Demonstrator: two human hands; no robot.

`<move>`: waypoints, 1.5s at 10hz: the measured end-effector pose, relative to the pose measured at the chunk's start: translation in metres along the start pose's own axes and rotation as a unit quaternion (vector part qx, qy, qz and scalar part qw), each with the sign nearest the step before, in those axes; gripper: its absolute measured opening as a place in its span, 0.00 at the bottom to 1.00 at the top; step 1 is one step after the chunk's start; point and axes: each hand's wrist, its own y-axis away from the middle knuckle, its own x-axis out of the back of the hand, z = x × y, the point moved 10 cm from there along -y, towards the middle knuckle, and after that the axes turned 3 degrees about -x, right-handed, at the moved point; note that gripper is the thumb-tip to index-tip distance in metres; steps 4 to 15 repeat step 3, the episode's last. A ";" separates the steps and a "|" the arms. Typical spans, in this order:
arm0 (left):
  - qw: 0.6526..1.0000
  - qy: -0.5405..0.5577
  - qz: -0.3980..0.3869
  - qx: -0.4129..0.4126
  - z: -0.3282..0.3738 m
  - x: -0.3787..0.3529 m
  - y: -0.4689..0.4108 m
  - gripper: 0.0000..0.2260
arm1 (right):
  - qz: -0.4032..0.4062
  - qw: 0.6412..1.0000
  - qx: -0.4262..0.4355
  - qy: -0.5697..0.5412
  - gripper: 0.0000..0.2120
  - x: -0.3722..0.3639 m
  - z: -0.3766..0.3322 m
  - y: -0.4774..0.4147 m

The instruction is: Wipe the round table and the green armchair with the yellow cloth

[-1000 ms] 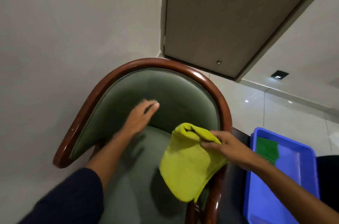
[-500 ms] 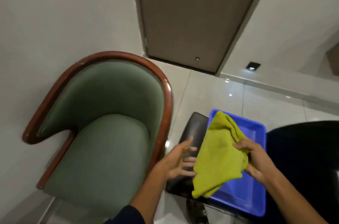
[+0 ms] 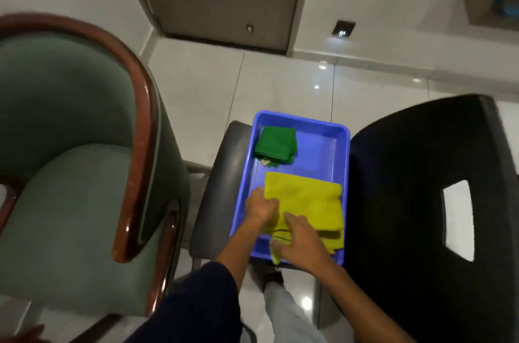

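Head view: I saw both hands, left [image 3: 259, 206] and right [image 3: 300, 240], pressing flat, unclenched, on the folded yellow cloth [image 3: 309, 202] inside the blue plastic tray [image 3: 300, 118]; its overhanging corner could slip out.

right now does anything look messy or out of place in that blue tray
Only slightly. The yellow cloth lies in the blue tray with one corner spilling over the near rim, under the right hand. The left hand rests on its left edge. The green cloth sits folded at the far end.
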 end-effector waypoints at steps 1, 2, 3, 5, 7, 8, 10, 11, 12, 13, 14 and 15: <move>0.986 -0.160 0.036 -0.020 -0.043 0.017 -0.018 0.25 | -0.065 0.990 -0.027 0.119 0.31 -0.054 0.036 -0.013; 0.964 -0.217 0.048 -0.145 -0.013 0.041 0.001 0.26 | -0.062 0.981 -0.025 0.182 0.23 -0.054 0.038 -0.016; 0.920 -0.284 0.110 -0.245 0.020 0.086 0.035 0.24 | 0.006 0.975 0.037 0.218 0.14 -0.026 -0.003 -0.015; 0.920 -0.284 0.110 -0.245 0.020 0.086 0.035 0.24 | 0.006 0.975 0.037 0.218 0.14 -0.026 -0.003 -0.015; 0.920 -0.284 0.110 -0.245 0.020 0.086 0.035 0.24 | 0.006 0.975 0.037 0.218 0.14 -0.026 -0.003 -0.015; 0.920 -0.284 0.110 -0.245 0.020 0.086 0.035 0.24 | 0.006 0.975 0.037 0.218 0.14 -0.026 -0.003 -0.015; 0.920 -0.284 0.110 -0.245 0.020 0.086 0.035 0.24 | 0.006 0.975 0.037 0.218 0.14 -0.026 -0.003 -0.015; 0.920 -0.284 0.110 -0.245 0.020 0.086 0.035 0.24 | 0.006 0.975 0.037 0.218 0.14 -0.026 -0.003 -0.015; 0.920 -0.284 0.110 -0.245 0.020 0.086 0.035 0.24 | 0.006 0.975 0.037 0.218 0.14 -0.026 -0.003 -0.015; 0.920 -0.284 0.110 -0.245 0.020 0.086 0.035 0.24 | 0.006 0.975 0.037 0.218 0.14 -0.026 -0.003 -0.015; 0.920 -0.284 0.110 -0.245 0.020 0.086 0.035 0.24 | 0.006 0.975 0.037 0.218 0.14 -0.026 -0.003 -0.015; 0.920 -0.284 0.110 -0.245 0.020 0.086 0.035 0.24 | 0.006 0.975 0.037 0.218 0.14 -0.026 -0.003 -0.015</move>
